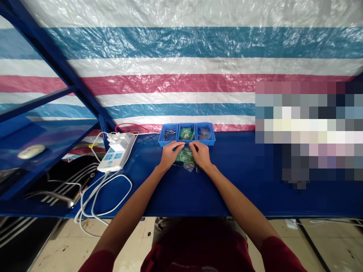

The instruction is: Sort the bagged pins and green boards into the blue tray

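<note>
My left hand [170, 153] and my right hand [200, 154] face each other just in front of three joined blue bins. Thumb and forefinger are pinched together on each; anything between the fingertips is too small to make out. Below and between them lies a loose pile of green pieces [185, 155] and clear plastic film [188, 166], with thin metal pieces by my right wrist. The left bin [165, 143] holds slim shiny metal pieces [169, 135]. Green pieces [187, 133] fill part of the middle bin, and clear or greyish pieces [204, 133] lie in the right bin [209, 142].
On the left of the blue table [176, 196] stands a white power strip [116, 156] with plugged-in adapters. Its white cable [113, 209] loops over the front edge. A blue metal frame [56, 56] rises at the left, and striped sheeting [170, 83] hangs behind. The right side is pixelated.
</note>
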Demonstrator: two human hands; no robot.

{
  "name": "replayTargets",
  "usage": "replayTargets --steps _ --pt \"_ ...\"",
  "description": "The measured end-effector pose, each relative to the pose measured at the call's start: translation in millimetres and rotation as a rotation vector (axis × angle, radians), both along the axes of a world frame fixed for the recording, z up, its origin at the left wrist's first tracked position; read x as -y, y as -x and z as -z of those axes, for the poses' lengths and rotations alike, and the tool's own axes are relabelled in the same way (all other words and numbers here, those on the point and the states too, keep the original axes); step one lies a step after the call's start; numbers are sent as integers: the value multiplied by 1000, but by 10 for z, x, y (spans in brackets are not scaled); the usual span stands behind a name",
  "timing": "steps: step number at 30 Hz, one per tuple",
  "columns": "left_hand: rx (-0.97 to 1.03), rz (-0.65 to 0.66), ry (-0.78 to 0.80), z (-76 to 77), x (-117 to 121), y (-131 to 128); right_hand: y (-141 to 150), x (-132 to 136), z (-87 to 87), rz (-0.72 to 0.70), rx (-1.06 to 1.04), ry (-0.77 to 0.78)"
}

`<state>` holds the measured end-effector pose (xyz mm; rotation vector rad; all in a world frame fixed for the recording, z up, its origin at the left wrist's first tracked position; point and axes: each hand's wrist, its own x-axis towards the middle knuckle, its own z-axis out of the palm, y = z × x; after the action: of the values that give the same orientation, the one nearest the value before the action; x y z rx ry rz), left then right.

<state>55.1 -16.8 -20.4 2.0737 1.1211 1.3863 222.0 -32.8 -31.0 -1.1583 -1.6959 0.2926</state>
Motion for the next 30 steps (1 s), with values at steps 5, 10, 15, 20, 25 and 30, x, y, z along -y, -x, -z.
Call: replayTargets --steps 5,10,15,20,25,30 --pt "15 -42 5 -1 -1 6 6 16 2 -38 -27 -3" --pt "50 -3 51 -19 2 1 15 15 40 -101 -14 8" --pt "91 3 100 -21 14 -15 10 20 39 -134 8 32" --pt "192 22 206 -23 13 -15 5 41 -2 -168 36 10" --pt "428 110 364 -1 -40 -26 1 47 -18 -140 -19 1" --pt "539 152 440 72 -73 -70 5 28 14 -134 17 52"
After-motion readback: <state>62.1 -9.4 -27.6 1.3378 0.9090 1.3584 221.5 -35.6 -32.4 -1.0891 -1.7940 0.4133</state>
